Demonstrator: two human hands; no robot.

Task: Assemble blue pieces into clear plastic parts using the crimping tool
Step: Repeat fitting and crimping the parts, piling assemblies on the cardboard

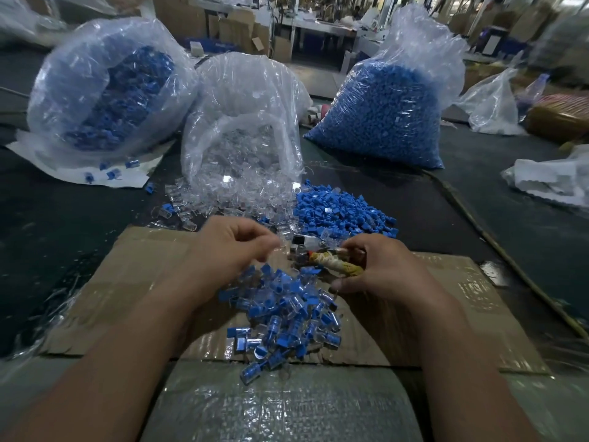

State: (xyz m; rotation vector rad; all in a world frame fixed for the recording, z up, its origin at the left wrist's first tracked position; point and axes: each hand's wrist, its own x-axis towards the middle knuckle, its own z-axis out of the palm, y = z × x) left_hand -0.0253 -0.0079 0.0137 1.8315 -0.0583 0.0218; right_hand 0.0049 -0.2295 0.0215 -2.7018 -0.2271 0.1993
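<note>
Along the far edge of the cardboard sheet point(446, 314) lay the crimping tool point(331, 261), its metal head pointing left and its handles wrapped in yellowish cloth. The right hand point(385, 266) gripped those handles, with its fingers curled over them and its thumb stretched toward the middle of the cardboard. The left hand point(229, 247) hovered just beside the tool's head, fingers curled and fingertips drawn together. Motion blur hid what lay between them, so it could not be told whether the hand pinched a part.

On the middle of the cardboard, between the two forearms, sat a pile of assembled pieces point(287, 314), blue inserts inside clear shells, trailing down to the cardboard's near edge.

Just beyond the far edge, toward its right, was a heap of loose blue pieces point(338, 208), touching the tool's head. Beside that heap, toward the left, clear plastic parts point(229, 193) spilled from the mouth of an open clear bag point(242, 122).

Farther behind the cardboard, to the right, stood a full bag of blue pieces point(382, 113). Far to the left, a third bag point(108, 94) with dark blue contents rested on a white sheet point(41, 161), with a few blue-and-clear pieces scattered on that sheet.

The cardboard's near edge overlapped a surface covered in shiny plastic wrap point(280, 406).
</note>
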